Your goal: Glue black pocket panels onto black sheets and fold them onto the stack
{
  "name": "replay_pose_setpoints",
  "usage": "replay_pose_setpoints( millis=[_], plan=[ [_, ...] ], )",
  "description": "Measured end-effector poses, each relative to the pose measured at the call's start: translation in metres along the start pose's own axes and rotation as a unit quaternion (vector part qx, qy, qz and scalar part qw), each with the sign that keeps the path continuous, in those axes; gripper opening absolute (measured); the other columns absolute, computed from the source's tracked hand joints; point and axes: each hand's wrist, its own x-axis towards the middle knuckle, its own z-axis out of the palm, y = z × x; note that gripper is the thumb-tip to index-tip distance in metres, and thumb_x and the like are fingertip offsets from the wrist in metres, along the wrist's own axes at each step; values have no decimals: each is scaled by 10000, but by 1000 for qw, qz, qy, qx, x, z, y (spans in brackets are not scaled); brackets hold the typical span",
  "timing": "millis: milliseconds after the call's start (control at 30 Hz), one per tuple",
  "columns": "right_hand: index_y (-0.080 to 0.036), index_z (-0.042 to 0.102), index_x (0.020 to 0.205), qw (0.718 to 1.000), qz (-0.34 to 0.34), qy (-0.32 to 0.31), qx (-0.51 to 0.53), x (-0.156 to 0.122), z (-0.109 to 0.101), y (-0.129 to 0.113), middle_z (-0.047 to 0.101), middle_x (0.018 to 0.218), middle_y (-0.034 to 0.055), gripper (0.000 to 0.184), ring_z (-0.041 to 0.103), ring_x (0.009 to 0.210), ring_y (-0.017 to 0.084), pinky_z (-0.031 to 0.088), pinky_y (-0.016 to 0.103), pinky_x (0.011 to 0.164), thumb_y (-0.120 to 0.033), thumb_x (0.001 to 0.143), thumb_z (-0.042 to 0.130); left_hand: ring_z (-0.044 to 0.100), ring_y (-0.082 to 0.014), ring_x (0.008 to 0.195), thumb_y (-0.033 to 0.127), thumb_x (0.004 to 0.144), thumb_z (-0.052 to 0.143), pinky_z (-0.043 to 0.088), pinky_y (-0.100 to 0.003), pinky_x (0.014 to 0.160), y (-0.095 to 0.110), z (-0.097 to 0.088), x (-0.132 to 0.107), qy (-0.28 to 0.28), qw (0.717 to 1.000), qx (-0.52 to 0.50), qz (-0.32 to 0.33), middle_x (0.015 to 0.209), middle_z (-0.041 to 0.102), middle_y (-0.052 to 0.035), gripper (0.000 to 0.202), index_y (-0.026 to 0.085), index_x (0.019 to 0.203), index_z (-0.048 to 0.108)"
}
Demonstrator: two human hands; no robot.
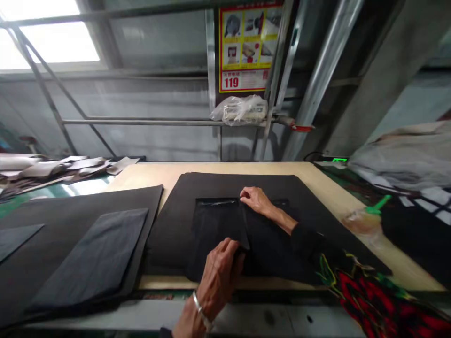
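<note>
A large black sheet [282, 188] lies on a light wooden board [151, 173]. On it rests a smaller black fabric piece [214, 225]. My left hand [220, 277], with a bracelet at the wrist, grips the near corner of that fabric piece, fingers curled over its edge. My right hand [257, 199] pinches the piece's far edge at its top right corner. My right sleeve [366, 291] is black with a red and green pattern.
A stack of dark grey fabric pieces [95, 258] lies on another black sheet at the left. Pale scraps [70, 166] pile up at the far left. A plastic cup with a green straw [362, 220] stands at the right. A bagged bundle [243, 110] sits on a metal rail behind.
</note>
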Motion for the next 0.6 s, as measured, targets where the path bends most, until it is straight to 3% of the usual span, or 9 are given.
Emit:
replay_pose_setpoints(
  millis=[267, 400, 600],
  plan=[
    [-179, 633, 726, 1000, 15, 12, 21, 10, 13, -4, 691, 748, 34, 85, 628, 701, 165, 410, 241, 660, -139, 780, 580, 503, -119, 643, 176, 962, 412, 347, -257, 600, 1, -5, -3, 15, 999, -44, -17, 772, 535, -2, 188, 221, 819, 526],
    [-180, 612, 766, 999, 13, 18, 43, 12, 13, 1, 692, 761, 36, 60, 635, 706, 165, 426, 237, 655, -144, 781, 566, 503, -112, 625, 154, 940, 437, 347, -242, 590, -1, -4, -4, 33, 998, -53, -28, 757, 533, 5, 179, 219, 804, 532],
    [-177, 593, 823, 998, -43, 11, 55, 9, 7, 5, 665, 767, 31, 121, 609, 707, 160, 419, 250, 676, -125, 763, 502, 509, -111, 627, 127, 917, 456, 339, -244, 589, -4, -1, -6, 47, 997, -49, -33, 760, 544, 9, 152, 216, 828, 542]
  ],
)
